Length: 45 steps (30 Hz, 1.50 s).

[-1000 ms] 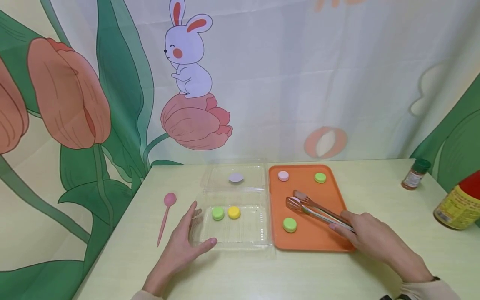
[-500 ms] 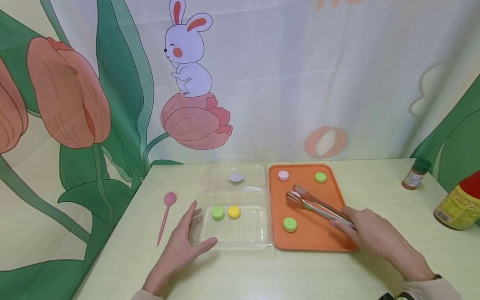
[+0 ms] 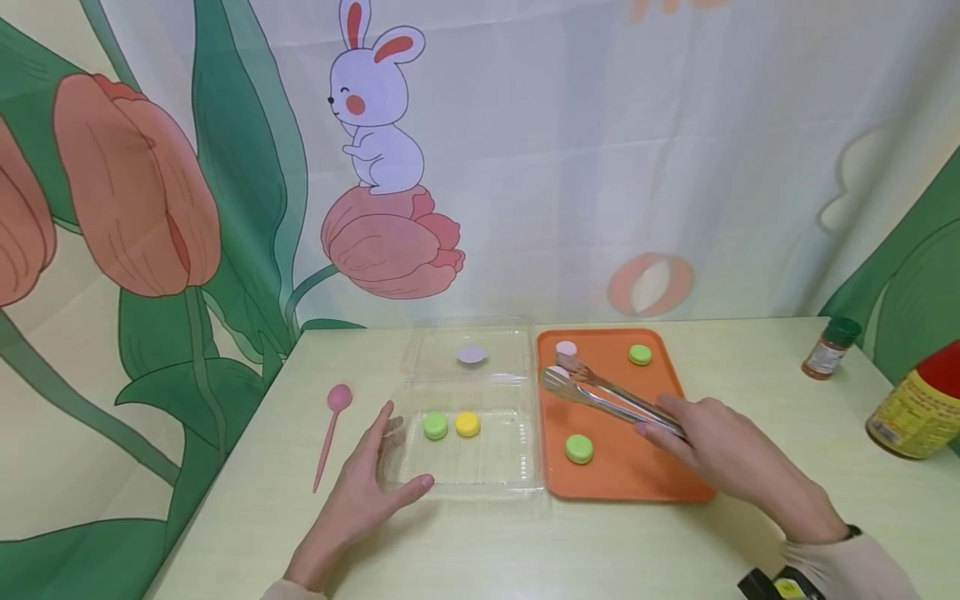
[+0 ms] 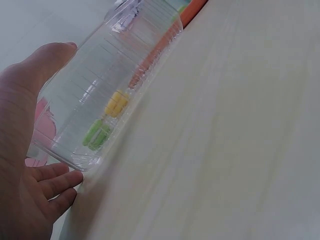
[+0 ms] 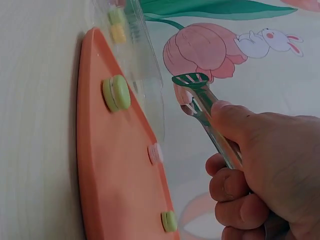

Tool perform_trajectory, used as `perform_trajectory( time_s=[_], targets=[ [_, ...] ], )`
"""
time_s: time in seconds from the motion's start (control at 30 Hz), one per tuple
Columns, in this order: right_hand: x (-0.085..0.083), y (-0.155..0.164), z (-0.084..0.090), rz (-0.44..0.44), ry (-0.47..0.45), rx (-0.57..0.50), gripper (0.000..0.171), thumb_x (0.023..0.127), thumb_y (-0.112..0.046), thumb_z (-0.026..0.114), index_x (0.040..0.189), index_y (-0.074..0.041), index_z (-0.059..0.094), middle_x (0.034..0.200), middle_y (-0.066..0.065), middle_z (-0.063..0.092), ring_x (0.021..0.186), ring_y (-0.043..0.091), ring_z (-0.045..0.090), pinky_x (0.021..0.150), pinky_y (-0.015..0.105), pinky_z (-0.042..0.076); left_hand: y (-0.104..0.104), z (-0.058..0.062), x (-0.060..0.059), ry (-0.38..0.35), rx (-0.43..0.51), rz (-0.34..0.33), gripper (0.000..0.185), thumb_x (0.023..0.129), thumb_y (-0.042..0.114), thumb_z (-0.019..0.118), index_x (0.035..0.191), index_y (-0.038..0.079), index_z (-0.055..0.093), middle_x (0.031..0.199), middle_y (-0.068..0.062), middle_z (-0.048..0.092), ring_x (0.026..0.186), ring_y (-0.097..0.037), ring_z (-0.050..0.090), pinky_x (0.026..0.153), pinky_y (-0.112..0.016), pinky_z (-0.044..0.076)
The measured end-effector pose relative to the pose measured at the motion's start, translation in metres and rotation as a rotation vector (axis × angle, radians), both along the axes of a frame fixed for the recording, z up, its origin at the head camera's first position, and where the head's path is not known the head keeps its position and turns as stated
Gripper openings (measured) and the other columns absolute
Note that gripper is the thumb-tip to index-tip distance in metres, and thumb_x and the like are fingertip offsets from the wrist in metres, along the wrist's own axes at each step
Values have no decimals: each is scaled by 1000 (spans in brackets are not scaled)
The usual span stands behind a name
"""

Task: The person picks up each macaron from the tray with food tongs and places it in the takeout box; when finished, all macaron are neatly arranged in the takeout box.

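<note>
My right hand [image 3: 738, 454] grips metal tongs [image 3: 617, 408] over the orange tray [image 3: 637, 475]. Between the tongs' tips is a pale pink macaron [image 5: 183, 94], lifted above the tray in the right wrist view. A green macaron [image 3: 579, 449] lies at the tray's front left, a pink macaron [image 3: 566, 347] at its back left, a green one [image 3: 640, 355] at its back right. My left hand [image 3: 360, 487], thumb spread from straight fingers, is at the left end of the clear plastic box [image 3: 480, 475]; contact is uncertain. Inside sit a green macaron [image 3: 435, 426] and a yellow macaron [image 3: 467, 423].
The box's clear lid [image 3: 510, 350] lies folded back behind it, bearing a lilac oval [image 3: 472, 356]. A pink spoon [image 3: 333, 425] lies at the left. At the right stand a small green-capped jar [image 3: 831, 347] and a larger yellow-labelled jar [image 3: 915, 412]. A printed curtain [image 3: 525, 167] hangs behind.
The tongs have risen and moved left and back with the pale pink macaron between their tips, carried by my right hand. My left hand stays at the box.
</note>
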State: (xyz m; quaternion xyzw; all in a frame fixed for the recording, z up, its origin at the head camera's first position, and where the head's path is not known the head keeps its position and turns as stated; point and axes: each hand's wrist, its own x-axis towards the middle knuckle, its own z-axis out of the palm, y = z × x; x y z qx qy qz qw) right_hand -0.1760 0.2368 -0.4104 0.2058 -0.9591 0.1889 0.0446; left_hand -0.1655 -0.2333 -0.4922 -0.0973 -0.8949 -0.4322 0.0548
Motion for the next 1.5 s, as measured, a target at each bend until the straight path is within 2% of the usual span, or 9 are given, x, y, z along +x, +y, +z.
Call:
perform_trajectory(
  time_s=[0.33, 0.57, 0.83, 0.93, 1.1, 1.27, 1.5],
  targets=[
    [-3, -27, 8, 75, 16, 4, 36, 103, -55, 57, 87, -22, 55, 62, -12, 39, 55, 3, 39, 51, 23, 33, 0, 0, 0, 15, -1, -7, 119, 78, 58, 86, 168, 27, 14, 162, -3, 43, 150, -27, 40, 122, -51, 34],
    [-6, -45, 13, 116, -22, 44, 40, 103, -58, 53, 90, -21, 54, 63, -11, 42, 54, 3, 40, 50, 23, 33, 0, -1, 0, 10, 6, -1, 120, 77, 59, 86, 168, 28, 14, 162, -2, 43, 150, -25, 39, 122, -51, 33],
    [-13, -67, 20, 142, -82, 104, 34, 102, -51, 61, 89, -20, 56, 64, -9, 49, 54, 6, 45, 52, 25, 38, 0, -1, -1, 9, -6, 9, 120, 77, 60, 86, 168, 28, 14, 162, -4, 42, 151, -27, 38, 122, -52, 33],
    [-14, -72, 23, 147, -116, 125, 32, 103, -49, 62, 90, -20, 58, 64, -8, 51, 54, 7, 45, 51, 25, 38, 0, 0, -1, 2, -7, 6, 121, 77, 60, 86, 168, 28, 13, 163, -5, 41, 151, -28, 37, 122, -52, 32],
    [-17, -82, 29, 169, -118, 160, 30, 104, -44, 62, 88, -18, 60, 65, -7, 52, 54, 8, 45, 51, 25, 37, 0, 1, -1, -10, -19, 14, 122, 76, 62, 86, 167, 30, 13, 162, -4, 42, 151, -28, 38, 122, -52, 33],
    [-18, -96, 38, 134, -164, 218, 31, 103, -42, 64, 85, -16, 60, 63, -6, 47, 52, 10, 42, 49, 26, 32, -1, 1, -1, -8, -21, 15, 122, 75, 63, 86, 167, 30, 13, 162, -3, 42, 150, -27, 38, 122, -51, 33],
    [-17, -113, 52, 107, -209, 270, 39, 101, -42, 67, 73, -16, 59, 58, -6, 36, 47, 10, 34, 47, 26, 25, 0, -1, -1, -2, -20, 9, 121, 76, 62, 86, 168, 29, 13, 162, -5, 42, 150, -28, 39, 122, -51, 34]
  ],
)
